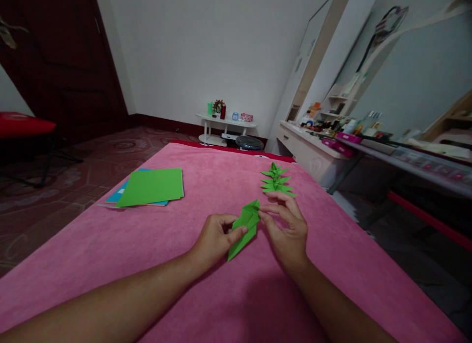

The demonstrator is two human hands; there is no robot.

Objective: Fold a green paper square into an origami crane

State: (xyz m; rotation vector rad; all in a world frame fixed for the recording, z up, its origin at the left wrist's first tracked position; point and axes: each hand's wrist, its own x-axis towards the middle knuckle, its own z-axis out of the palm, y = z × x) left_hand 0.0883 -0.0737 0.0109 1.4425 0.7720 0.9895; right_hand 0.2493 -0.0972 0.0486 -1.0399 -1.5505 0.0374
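Observation:
My left hand (217,233) grips a folded piece of green paper (243,231), its thumb lying across the front and its other fingers behind. The paper is narrow and pointed at its lower end, with several creased layers. At its upper right edge, my right hand (287,225) pinches the paper between thumb and index finger, the other fingers loosely bent. Just beyond the right hand lies a spiky green folded-paper piece (276,179) with several pointed leaves. To the left rests a stack of square paper sheets (155,185), green on top with blue showing beneath.
A pink cloth (110,284) covers the surface under my hands. Beyond its far edge stands a small white table (224,119) with a vase, bottle and clock. On the right is a cluttered dressing table (313,141); at left, a red stool (25,124).

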